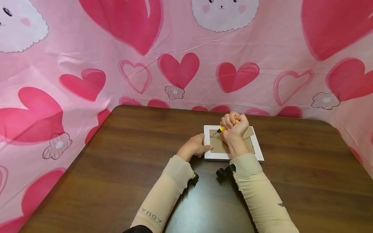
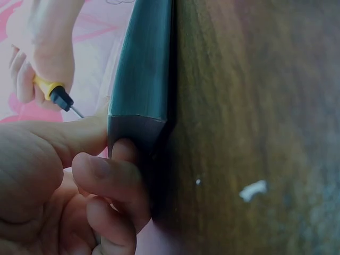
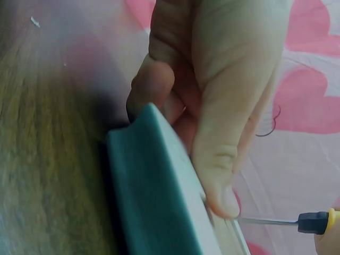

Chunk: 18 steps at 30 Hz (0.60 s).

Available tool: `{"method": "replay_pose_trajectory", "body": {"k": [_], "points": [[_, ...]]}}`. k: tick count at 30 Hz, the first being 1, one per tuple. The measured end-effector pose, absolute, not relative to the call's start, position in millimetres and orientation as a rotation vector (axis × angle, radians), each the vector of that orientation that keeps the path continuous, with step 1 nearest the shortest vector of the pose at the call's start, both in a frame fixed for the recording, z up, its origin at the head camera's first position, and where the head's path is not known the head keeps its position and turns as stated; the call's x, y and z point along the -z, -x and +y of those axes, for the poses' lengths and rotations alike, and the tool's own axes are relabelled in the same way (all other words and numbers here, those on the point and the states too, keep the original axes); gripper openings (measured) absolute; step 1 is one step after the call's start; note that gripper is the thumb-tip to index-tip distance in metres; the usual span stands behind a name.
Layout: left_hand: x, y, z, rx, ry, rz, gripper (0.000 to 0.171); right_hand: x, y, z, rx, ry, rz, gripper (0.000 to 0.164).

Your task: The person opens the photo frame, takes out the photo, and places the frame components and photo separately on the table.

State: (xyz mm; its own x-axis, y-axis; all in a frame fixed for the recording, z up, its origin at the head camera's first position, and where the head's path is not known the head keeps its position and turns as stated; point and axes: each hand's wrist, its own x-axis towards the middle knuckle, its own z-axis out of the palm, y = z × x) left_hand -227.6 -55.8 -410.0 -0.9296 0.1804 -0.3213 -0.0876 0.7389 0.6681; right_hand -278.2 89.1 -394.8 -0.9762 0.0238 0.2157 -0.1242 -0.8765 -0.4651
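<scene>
A white picture frame (image 1: 257,144) lies face down on the table, its brown backing board (image 1: 217,145) upward. My left hand (image 1: 193,146) grips the frame's left side, thumb on top of the rim and fingers curled against the outer edge, as the left wrist view shows. In my right hand (image 1: 236,127), a screwdriver (image 1: 222,128) with a yellow and black handle is held in a fist above the board. Its thin metal shaft (image 3: 268,220) slants down to the board's left edge, close to the left thumb. In the head view, the right hand and wrist cover part of the board.
The dark wooden table (image 1: 116,181) spreads around the frame. White scraps (image 2: 253,190) lie on it near the frame. A pink cloth with hearts (image 1: 180,38) hangs behind and beside the table. Black wrist cameras (image 1: 225,171) sit under both forearms.
</scene>
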Motion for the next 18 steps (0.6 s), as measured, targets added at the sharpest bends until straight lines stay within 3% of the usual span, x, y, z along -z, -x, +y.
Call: {"method": "replay_pose_trajectory", "body": {"k": [18], "points": [[414, 228, -59, -1.029, -0.083, 2.568, 0.029, 383, 280, 71, -2.865, -0.496, -1.013, 0.034]]}}
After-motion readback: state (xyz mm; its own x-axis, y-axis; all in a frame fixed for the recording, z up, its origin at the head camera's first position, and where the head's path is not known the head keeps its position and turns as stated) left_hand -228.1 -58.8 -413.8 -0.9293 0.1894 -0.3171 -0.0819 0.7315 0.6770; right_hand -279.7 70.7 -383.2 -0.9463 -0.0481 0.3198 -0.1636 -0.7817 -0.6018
